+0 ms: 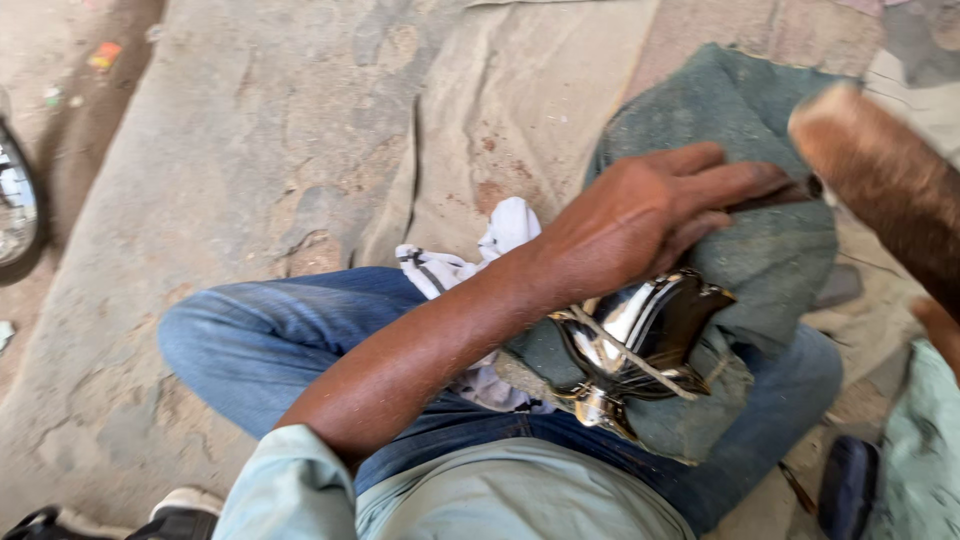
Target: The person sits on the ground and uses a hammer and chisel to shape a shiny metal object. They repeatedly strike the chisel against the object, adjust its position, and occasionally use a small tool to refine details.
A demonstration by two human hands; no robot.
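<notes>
One hand, our left hand (650, 220), is pressing flat with open fingers on the green cloth (760, 250). We are keeping the shiny part (640, 345) just under it, pointing toward us.

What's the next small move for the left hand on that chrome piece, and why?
Probably press the left hand down to steady the green cloth over the shiny chrome part on the lap. The part is only half covered, and the right forearm comes in blurred from the right, its hand out of view.
</notes>
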